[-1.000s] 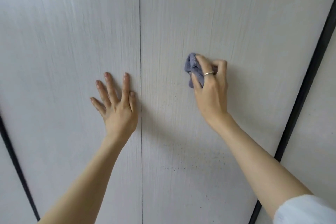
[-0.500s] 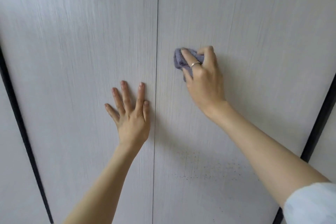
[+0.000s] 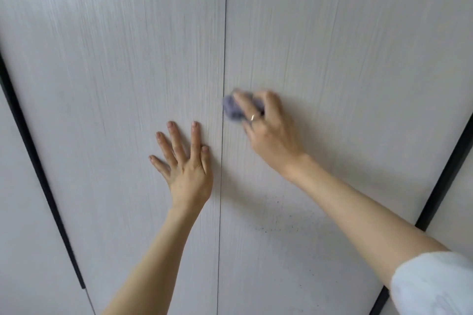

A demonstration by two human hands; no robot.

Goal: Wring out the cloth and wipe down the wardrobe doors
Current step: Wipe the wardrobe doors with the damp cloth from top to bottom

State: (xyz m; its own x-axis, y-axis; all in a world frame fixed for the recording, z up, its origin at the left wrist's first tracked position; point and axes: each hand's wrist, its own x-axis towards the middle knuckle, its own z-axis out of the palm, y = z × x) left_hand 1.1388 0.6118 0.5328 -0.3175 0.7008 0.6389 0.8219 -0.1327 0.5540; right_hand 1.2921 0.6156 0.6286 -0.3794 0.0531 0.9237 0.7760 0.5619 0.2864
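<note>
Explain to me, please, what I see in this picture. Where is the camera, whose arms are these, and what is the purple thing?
The camera sits on a person's head and looks forward, so both arms are that person's own. No machine is here. In front stand pale wood-grain wardrobe doors, meeting at a thin vertical seam. The left hand lies flat with spread fingers on the left door, beside the seam. The right hand, wearing a ring, grips a bunched purple cloth and presses it on the right door near the seam. The cloth is blurred. Small dark specks show lower on that door.
</note>
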